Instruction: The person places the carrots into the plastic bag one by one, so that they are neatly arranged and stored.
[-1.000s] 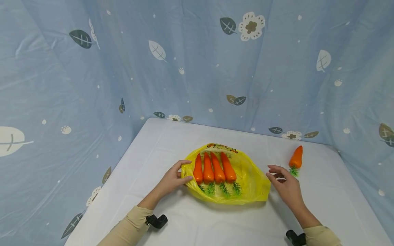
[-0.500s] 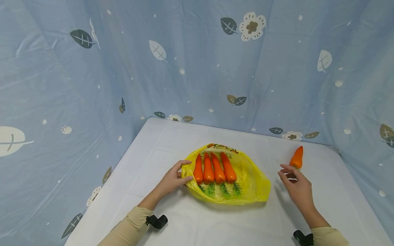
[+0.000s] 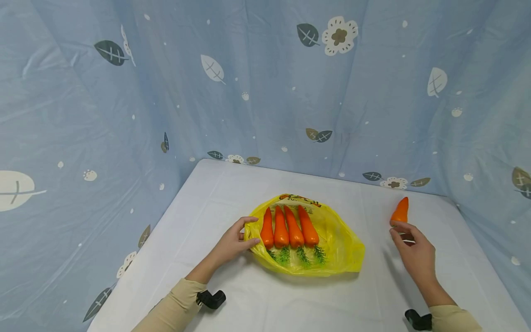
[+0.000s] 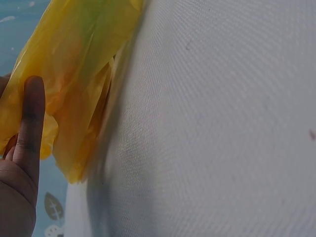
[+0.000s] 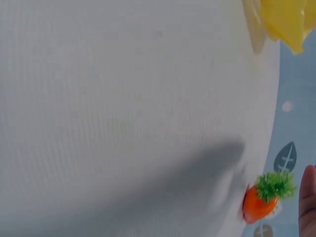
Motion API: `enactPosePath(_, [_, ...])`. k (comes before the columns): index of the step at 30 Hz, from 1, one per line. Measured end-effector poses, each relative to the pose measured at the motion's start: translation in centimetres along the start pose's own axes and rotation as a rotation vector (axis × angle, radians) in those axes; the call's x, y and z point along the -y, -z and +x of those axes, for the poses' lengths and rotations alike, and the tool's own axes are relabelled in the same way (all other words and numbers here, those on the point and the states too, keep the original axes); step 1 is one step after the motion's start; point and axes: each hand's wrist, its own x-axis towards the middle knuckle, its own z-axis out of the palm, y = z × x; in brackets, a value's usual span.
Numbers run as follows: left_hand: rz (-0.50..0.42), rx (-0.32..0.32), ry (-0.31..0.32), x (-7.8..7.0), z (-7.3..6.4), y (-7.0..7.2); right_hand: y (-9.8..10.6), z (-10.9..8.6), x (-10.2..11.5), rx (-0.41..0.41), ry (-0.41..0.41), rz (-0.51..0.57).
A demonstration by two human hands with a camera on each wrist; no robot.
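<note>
A yellow plastic bag [image 3: 344, 244] lies on the white table with its mouth spread wide. Inside it several orange toy carrots [image 3: 293, 230] with green tops rest side by side. My left hand [image 3: 230, 242] pinches the bag's left rim between thumb and fingers; in the left wrist view its thumb [image 4: 32, 113] presses on the yellow film. One more carrot [image 3: 400, 210] lies toward the table's back right. Just in front of it hovers my right hand [image 3: 416, 253], fingers loosely bent and holding nothing. The right wrist view has that carrot's green top [image 5: 275, 186] apart from the thumb [image 5: 308, 200].
The white-covered table [image 3: 207, 184] ends at the back and sides against a blue patterned curtain [image 3: 265, 92]. Black wrist-camera mounts [image 3: 211, 299] stick out from both wrists near the table surface.
My right hand has moved right, from beside the bag's right end to the lone carrot, and now covers its green top in the head view. The left hand and bag have stayed put.
</note>
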Motion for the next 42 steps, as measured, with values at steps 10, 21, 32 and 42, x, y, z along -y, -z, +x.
enactPosePath(10, [-0.001,-0.006,0.003,0.1,0.0,0.0,0.6,0.9,-1.0,0.036,-0.154,-0.069])
enactPosePath(21, [0.012,-0.004,0.009,-0.1,0.0,0.1,0.6,2.1,-2.7,0.069,-0.212,-0.125])
enactPosePath(32, [0.005,-0.001,0.014,-0.2,-0.1,0.1,0.2,3.1,-3.4,0.154,-0.293,-0.147])
enactPosePath(42, [0.003,0.003,0.024,-0.4,-0.1,0.1,-0.5,4.3,-4.1,0.242,-0.380,-0.160])
